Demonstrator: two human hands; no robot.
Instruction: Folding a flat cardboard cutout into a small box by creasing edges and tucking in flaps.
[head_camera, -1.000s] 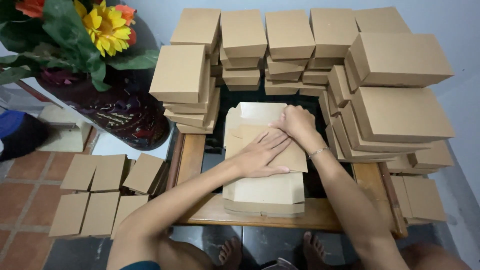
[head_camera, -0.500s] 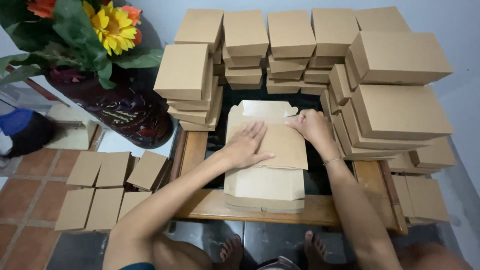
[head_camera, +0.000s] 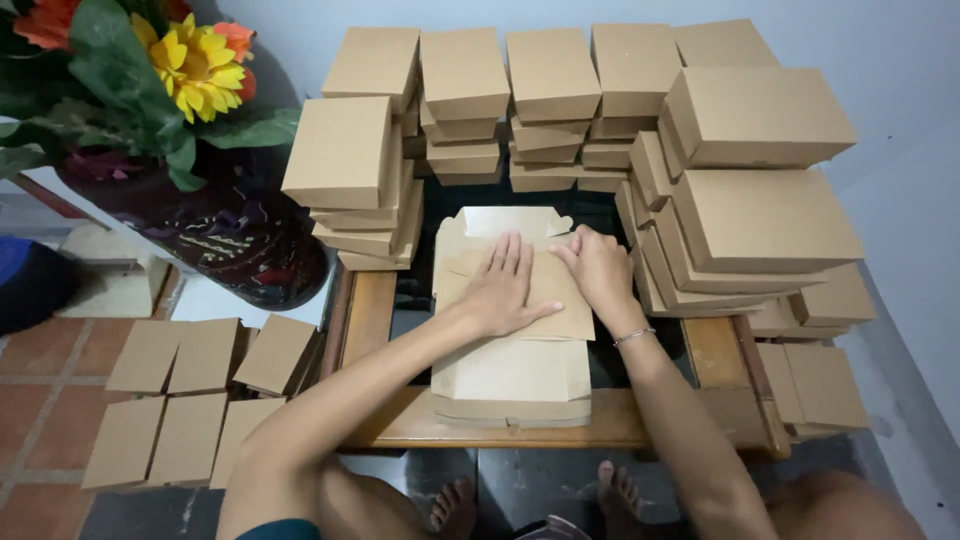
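Fingers of the left hand (head_camera: 500, 290) and right hand (head_camera: 600, 270), spread flat, press the flat cardboard blank (head_camera: 515, 300) beneath them, steadying it on the worktop (head_camera: 370, 320) for creasing.

Both forearms run out of the picture at its bottom edge; the left hand (head_camera: 500, 290) and right hand (head_camera: 598, 272) cover the middle of the flat cardboard blank (head_camera: 515, 300), so its folds there cannot be told; the flowers (head_camera: 190, 65) are cut off by the top-left corner; the stacked boxes (head_camera: 760, 215) hide the table's (head_camera: 370, 320) far edge.
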